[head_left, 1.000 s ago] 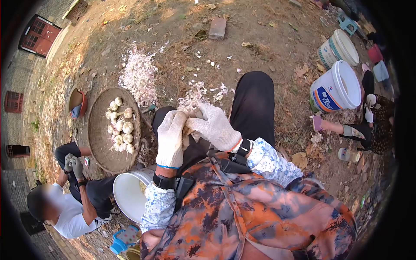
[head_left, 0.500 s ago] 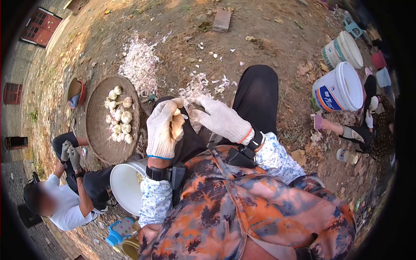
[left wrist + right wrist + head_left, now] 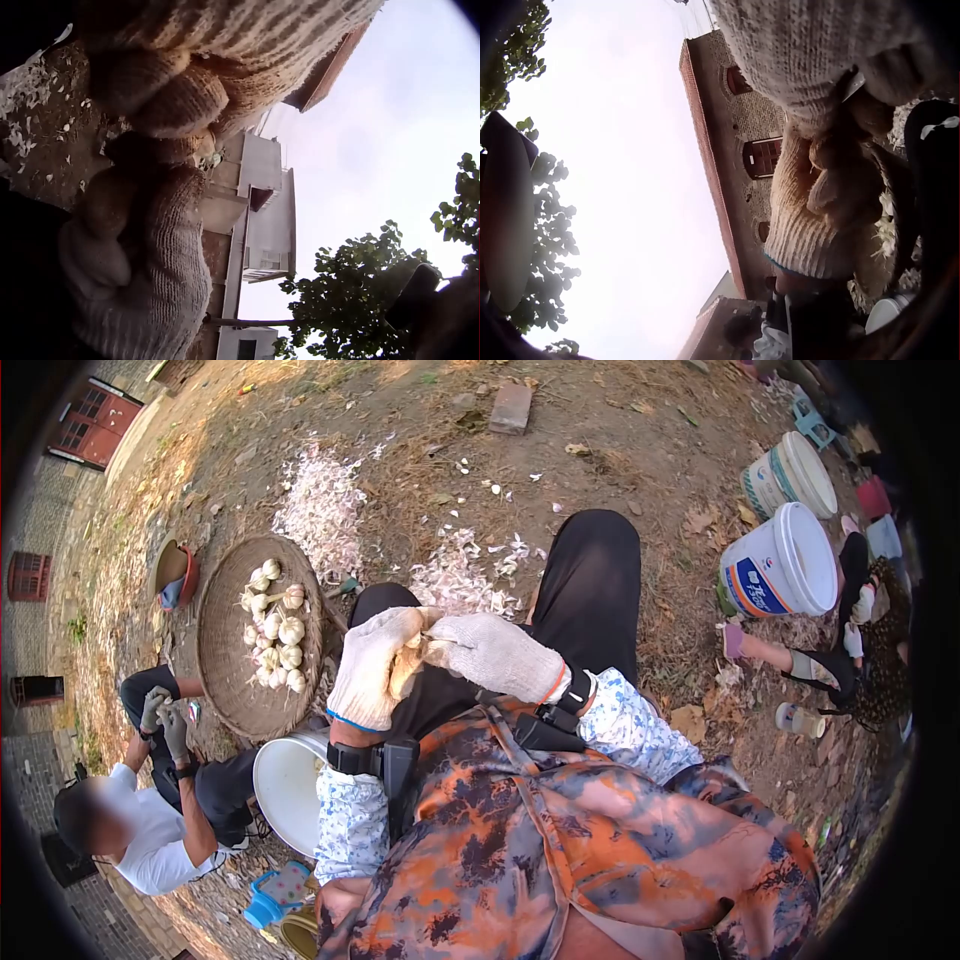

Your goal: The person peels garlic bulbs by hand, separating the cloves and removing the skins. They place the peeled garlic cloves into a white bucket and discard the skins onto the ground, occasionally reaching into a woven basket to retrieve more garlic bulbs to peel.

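In the head view both gloved hands meet fingertip to fingertip above the lap. The left hand (image 3: 372, 668), with a blue-edged cuff, has its fingers curled round a piece of garlic mostly hidden by the gloves. The right hand (image 3: 502, 656), orange-edged at the cuff, pinches at the same spot with thumb and forefinger. The left wrist view shows the left hand (image 3: 225, 52) above the right hand (image 3: 161, 262), their fingertips touching. Garlic bulbs (image 3: 291, 630) lie in a round woven basket (image 3: 225, 660) to the left.
White peels (image 3: 325, 510) litter the ground ahead, near a brick (image 3: 511, 408). A white bucket (image 3: 285, 790) stands by the left forearm, and a lidded bucket (image 3: 780, 565) at the right. A person in a white shirt (image 3: 165, 845) sits at the left; another sits far right.
The hands were together, then parted, with a pale clove showing at the left fingertips. Now the right hand has come back left and its fingers touch the left ones again.
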The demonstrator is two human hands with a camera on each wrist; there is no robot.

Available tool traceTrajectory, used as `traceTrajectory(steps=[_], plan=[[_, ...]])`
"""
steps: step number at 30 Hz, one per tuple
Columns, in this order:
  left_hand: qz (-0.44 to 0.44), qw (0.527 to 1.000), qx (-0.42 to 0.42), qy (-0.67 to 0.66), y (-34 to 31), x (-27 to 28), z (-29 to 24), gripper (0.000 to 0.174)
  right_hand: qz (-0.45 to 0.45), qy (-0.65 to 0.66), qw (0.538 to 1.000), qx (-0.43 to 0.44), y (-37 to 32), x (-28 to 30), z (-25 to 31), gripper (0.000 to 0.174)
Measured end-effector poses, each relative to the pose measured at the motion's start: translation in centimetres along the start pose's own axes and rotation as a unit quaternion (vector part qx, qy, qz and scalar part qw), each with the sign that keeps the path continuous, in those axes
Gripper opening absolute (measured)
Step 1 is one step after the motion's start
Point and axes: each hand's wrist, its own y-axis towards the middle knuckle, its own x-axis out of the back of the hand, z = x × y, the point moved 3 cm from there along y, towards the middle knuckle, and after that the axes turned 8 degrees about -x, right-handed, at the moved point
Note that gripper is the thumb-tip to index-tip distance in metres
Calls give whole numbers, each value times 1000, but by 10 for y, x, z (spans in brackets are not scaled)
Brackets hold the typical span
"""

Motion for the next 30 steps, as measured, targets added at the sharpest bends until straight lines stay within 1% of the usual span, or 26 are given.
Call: traceTrajectory(steps=[1,2,3,4,5,6,7,8,9,10,11,12,13,15,16,17,20,21,22,23,24,25,26,27,29,30], plan=[[0,1000,0,0,-1,-2,-1,27,1,-1,1000,8,0,2,2,28],[-69,980,137,-124,-5,-4,4,28,2,-3,1000,16,0,5,4,27],[-135,922,270,-243,-9,-10,7,30,1,-3,1000,15,0,10,9,27],[-217,871,338,-282,-7,-16,8,34,30,44,998,-36,1,15,14,27],[-217,871,337,-283,-9,-15,7,34,59,90,990,-87,1,17,15,27],[-196,866,324,-326,-14,-13,4,36,58,89,990,-88,2,11,5,27],[-173,859,311,-368,-17,-12,2,38,-59,18,996,66,4,7,1,27],[-132,857,332,-370,-21,-15,6,40,-172,-54,959,216,-1,4,-3,28],[-132,857,333,-370,-20,-14,5,40,-172,-54,959,217,-2,10,6,28],[-119,840,354,-393,-20,-14,3,41,-41,70,995,50,0,17,15,27],[-106,823,375,-413,-20,-14,3,42,93,190,970,-118,-1,17,19,27],[-158,770,345,-512,-23,-15,6,42,94,190,971,-114,0,22,24,27],[-159,771,345,-511,-25,-16,11,42,116,229,958,-128,-2,24,26,28],[-161,689,295,-642,-22,-15,12,43,137,267,943,-142,-3,28,29,29],[-173,687,317,-631,-22,-15,9,42,148,250,943,-163,-2,29,29,29],[-174,687,317,-630,-21,-14,4,42,160,233,941,-184,-2,29,28,29],[-179,746,347,-540,-18,-8,-2,39,149,146,966,-155,1,20,12,38],[-165,780,369,-477,-18,-4,-2,36,149,147,966,-154,1,19,9,38],[-151,810,389,-412,-18,-1,-2,35,115,115,976,-147,1,19,7,37],[-152,810,389,-411,-18,-2,-1,35,82,82,983,-140,1,20,6,37],[-125,882,364,-271,-17,-2,0,33,83,83,983,-140,1,20,7,37],[-94,931,330,-123,-16,-2,1,32,69,71,987,-127,1,22,10,34],[-60,972,227,3,-20,-5,10,35,56,60,990,-116,1,23,12,31],[-59,972,227,2,-19,-6,9,35,56,60,990,-117,1,21,11,31],[6,977,159,141,-12,-8,1,42,43,-56,991,-112,4,13,12,34],[-1,977,176,117,-11,-10,-1,29,35,-85,989,-117,4,13,15,35]])
